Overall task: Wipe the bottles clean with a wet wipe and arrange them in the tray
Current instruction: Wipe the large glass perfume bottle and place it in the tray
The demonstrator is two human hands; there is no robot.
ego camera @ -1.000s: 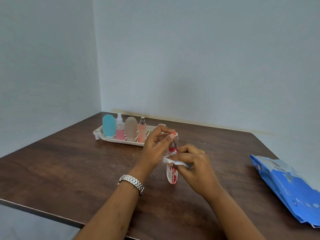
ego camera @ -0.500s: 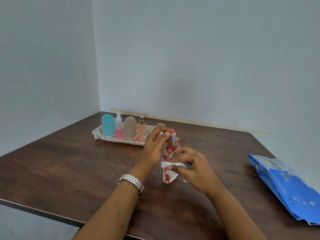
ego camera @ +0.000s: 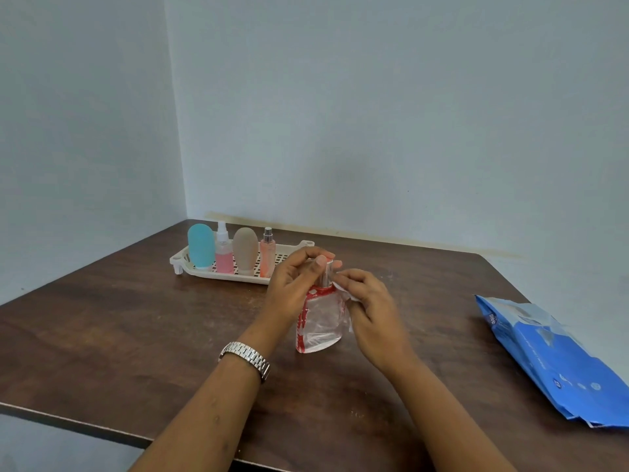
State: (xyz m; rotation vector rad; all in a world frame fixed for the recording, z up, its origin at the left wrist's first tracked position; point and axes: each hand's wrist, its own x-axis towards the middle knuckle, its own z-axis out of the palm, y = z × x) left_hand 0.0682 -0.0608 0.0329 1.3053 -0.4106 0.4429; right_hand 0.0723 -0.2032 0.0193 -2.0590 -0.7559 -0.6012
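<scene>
A clear flat bottle with red trim (ego camera: 320, 323) stands upright on the brown table (ego camera: 136, 335), its broad face toward me. My left hand (ego camera: 296, 284) pinches its silver cap from above. My right hand (ego camera: 366, 301) holds a white wet wipe (ego camera: 343, 291) against the bottle's upper right shoulder. Behind them, the cream slotted tray (ego camera: 190, 269) carries a teal bottle (ego camera: 201, 246), a pink spray bottle (ego camera: 223, 252), a beige bottle (ego camera: 245, 250) and a slim peach spray bottle (ego camera: 267, 253) in a row.
A blue wet-wipe pack (ego camera: 551, 356) lies at the table's right edge. Pale walls meet in a corner behind the tray. The table's front edge runs below my forearms. A metal watch (ego camera: 246, 357) is on my left wrist.
The bottle has turned from edge-on to showing its broad face. My right hand with the wipe rose from the bottle's middle to its shoulder by the neck.
</scene>
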